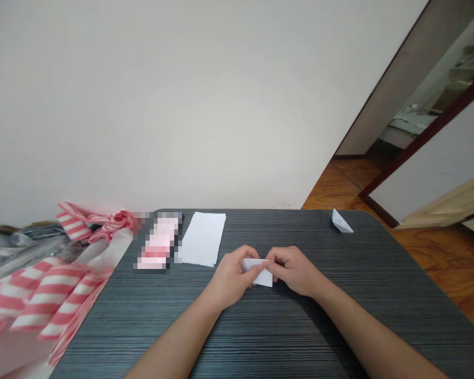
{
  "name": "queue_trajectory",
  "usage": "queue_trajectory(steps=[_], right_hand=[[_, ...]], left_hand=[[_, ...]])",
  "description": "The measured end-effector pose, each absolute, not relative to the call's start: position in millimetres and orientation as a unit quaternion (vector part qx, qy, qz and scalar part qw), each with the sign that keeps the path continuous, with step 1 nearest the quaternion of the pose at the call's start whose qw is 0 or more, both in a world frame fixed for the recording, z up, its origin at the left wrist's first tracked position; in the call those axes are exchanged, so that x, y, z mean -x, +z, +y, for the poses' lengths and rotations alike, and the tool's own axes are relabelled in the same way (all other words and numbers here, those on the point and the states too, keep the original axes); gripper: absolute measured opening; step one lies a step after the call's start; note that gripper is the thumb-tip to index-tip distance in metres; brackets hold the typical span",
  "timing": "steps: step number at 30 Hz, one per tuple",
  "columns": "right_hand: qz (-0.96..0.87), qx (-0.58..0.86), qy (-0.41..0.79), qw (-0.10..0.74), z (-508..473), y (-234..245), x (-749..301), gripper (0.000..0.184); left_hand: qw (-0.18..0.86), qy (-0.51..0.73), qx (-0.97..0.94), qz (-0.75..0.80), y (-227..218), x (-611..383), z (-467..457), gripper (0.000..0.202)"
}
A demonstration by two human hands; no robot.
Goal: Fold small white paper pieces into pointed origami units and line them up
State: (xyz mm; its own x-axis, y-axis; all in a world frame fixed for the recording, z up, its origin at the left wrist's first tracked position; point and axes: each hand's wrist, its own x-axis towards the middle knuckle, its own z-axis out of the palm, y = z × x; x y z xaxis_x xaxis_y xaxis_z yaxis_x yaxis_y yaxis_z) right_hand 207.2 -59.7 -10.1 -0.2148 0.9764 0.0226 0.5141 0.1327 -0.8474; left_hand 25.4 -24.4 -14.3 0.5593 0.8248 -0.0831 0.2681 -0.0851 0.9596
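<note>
A small folded piece of white paper (265,279) is held between my two hands, a little above the dark table. My left hand (234,275) grips its left side, thumb on the near face and fingers behind. At the upper right edge, my right hand (294,269) pinches the paper between thumb and forefinger. A stack of white paper sheets (204,239) lies beyond my left hand. Far off to the right, a folded white paper shape (342,221) rests near the table's back edge. My fingers hide part of the held paper.
The dark striped-grain table (237,337) meets a pale wall at the back. A pixelated pink-and-white flat object (158,242) lies left of the sheets. Red-and-white striped bags (59,295) crowd the left side. Wooden floor (434,252) and a doorway are on the right.
</note>
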Motion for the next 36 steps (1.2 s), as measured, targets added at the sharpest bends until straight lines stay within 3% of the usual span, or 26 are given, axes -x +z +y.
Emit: queue_trajectory(steps=[36], right_hand=[[-0.63,0.561,0.413,0.343,-54.7,-25.2,-221.9,0.022]], left_hand=[[0.574,0.291,-0.666,0.377,-23.8,-24.5,-22.4,0.023]])
